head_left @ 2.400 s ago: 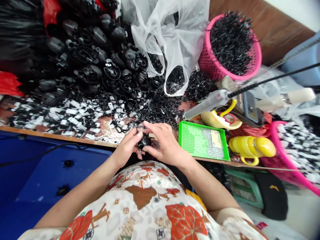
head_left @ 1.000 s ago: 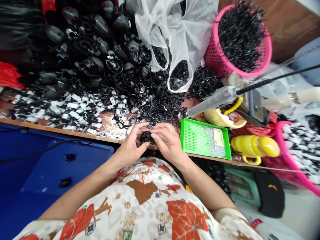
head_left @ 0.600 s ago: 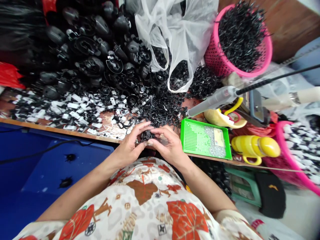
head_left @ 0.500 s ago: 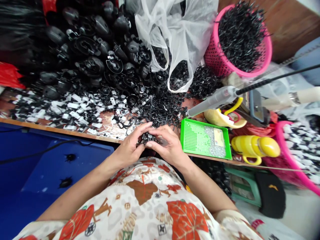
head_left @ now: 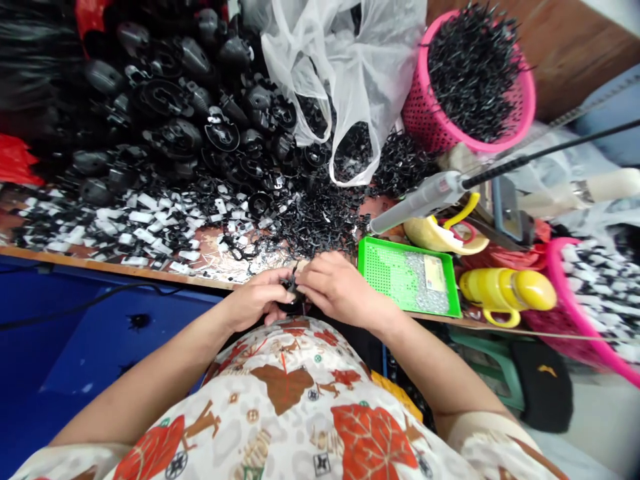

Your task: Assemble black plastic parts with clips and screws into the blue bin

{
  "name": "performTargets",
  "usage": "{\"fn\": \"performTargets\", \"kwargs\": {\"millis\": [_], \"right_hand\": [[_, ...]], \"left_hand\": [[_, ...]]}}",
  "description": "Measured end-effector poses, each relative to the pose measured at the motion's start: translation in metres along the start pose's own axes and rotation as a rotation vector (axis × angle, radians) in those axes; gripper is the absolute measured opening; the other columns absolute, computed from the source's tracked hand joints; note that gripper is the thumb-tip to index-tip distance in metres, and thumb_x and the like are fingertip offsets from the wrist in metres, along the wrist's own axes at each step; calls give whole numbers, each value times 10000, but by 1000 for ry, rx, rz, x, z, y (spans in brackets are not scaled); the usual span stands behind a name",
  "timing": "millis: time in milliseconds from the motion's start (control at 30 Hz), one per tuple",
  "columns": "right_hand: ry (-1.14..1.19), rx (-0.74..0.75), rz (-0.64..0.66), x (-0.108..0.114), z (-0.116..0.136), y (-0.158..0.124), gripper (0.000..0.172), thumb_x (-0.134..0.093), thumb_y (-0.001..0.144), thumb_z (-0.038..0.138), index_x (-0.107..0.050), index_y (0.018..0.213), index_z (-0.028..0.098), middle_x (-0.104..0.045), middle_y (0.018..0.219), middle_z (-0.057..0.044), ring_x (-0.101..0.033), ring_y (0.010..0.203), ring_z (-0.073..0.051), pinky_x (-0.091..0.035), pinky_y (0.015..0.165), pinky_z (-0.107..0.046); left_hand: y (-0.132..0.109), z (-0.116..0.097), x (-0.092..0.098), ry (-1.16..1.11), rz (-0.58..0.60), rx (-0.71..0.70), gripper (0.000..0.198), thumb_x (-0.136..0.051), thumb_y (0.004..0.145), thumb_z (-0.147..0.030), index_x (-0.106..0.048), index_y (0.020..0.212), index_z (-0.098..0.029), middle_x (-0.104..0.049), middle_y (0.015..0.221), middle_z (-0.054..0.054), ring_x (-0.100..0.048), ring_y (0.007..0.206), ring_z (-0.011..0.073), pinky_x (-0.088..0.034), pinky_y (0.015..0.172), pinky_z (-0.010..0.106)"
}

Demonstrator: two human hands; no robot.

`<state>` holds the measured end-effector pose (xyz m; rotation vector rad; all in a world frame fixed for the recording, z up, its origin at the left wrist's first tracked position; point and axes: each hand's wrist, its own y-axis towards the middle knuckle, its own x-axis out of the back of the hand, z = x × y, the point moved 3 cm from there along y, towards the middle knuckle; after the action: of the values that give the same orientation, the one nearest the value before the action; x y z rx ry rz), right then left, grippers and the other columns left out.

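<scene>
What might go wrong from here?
The black part, held in the left grip with the right grip against it, might slip and fall. White pieces near the bench edge could be brushed off. The green tray near the right forearm might be bumped, spilling small bits.

Dead centre, at the near edge of the bench (head_left: 207, 241), the left hand (head_left: 261, 293) and right hand (head_left: 336, 288) meet around a part (head_left: 290, 305)! Far left, a heap of housings (head_left: 173, 137), with loose pieces (head_left: 137, 220) spread in front. Far centre, a plastic bag (head_left: 350, 77); right of that, a basket (head_left: 419, 107) full of strips (head_left: 473, 77). Just right of the hands, a tray (head_left: 385, 267), a card (head_left: 435, 273) inside, a driver (head_left: 417, 203) slanting behind. Further right, a bottle (head_left: 500, 288), then another basket (head_left: 557, 333); below, near right, a stool (head_left: 505, 373).
</scene>
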<state>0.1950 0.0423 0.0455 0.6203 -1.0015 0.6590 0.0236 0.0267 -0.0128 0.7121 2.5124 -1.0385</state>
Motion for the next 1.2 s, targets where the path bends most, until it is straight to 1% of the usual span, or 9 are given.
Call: {"fn": "performTargets", "kwargs": {"millis": [167, 300, 400, 467, 567, 700, 800, 967, 1200], "right_hand": [[-82, -7, 132, 4, 14, -13, 148, -531, 971, 174, -674, 935, 188, -684, 911, -83, -569, 839, -211, -463, 782, -365], [348, -428, -59, -15, 3, -14, 106, -573, 905, 208, -587, 802, 194, -615, 800, -46, -531, 758, -170, -454, 705, -313], [916, -741, -182, -36, -5, -14, 265, -531, 937, 410, -500, 758, 216, -508, 658, 38, -453, 570, -108, -398, 527, -237], [1177, -806, -169, -37, -7, -16, 360, -543, 921, 540, -508, 764, 218, -488, 617, 63, -406, 482, -83, -339, 440, -214], [1168, -813, -335, -7, -25, -33, 343, -689, 855, 536, -628, 821, 200, -550, 615, 53, -440, 477, -71, -340, 433, -204], [512, -662, -1178, 56, -77, -74, 314, -615, 940, 512, -650, 1114, 253, -650, 887, -5, -586, 678, -101, -511, 616, -254], [438, -568, -1059, 56, -116, -71, 582, -727, 845, 557, -546, 1325, 282, -680, 1146, -58, -675, 923, -173, -590, 816, -358], [541, -557, -812, 36, -131, -45, 552, -751, 814, 573, -577, 1217, 237, -715, 1076, -60, -671, 994, -206, -574, 947, -419], [727, -627, -1013, 52, -91, -78, 474, -750, 842, 473, -534, 1218, 280, -648, 791, 58, -628, 600, -101, -540, 572, -254]], "left_hand": [[-3, 3, -9, 27, 69, 80, 276, -714, 676, -259, -656, 936, -190, -574, 716, -16, -386, 413, 50, -239, 353, 185], [2, -2, -17, 616, -242, -455, 298, -701, 752, -241, -649, 1043, -205, -672, 920, 53, -629, 745, 189, -543, 648, 309], [5, -6, -24, 993, -532, -902, 336, -662, 807, -185, -647, 1141, -219, -673, 1198, 129, -631, 1123, 296, -522, 976, 478], [12, -8, -25, 1027, -556, -1041, 335, -645, 834, -167, -653, 1160, -241, -636, 1324, 129, -590, 1241, 302, -480, 1060, 505], [24, -13, -15, 695, -525, -866, 308, -664, 874, -269, -628, 1178, -245, -666, 1202, 90, -665, 1074, 245, -588, 891, 404], [27, -13, -9, 163, -501, -531, 455, -751, 808, -405, -582, 1187, -220, -620, 914, 10, -624, 628, 132, -548, 488, 247], [29, -8, -23, 96, -384, -392, 486, -794, 761, -409, -575, 1142, -202, -615, 827, -15, -639, 586, 131, -532, 460, 227], [46, 10, -55, 108, -192, -178, 538, -809, 721, -453, -520, 1091, -189, -638, 780, -28, -653, 531, 136, -523, 444, 229], [64, 16, -76, 125, -169, -146, 560, -808, 700, -462, -515, 1093, -191, -619, 774, -36, -654, 527, 135, -505, 417, 218]]}}
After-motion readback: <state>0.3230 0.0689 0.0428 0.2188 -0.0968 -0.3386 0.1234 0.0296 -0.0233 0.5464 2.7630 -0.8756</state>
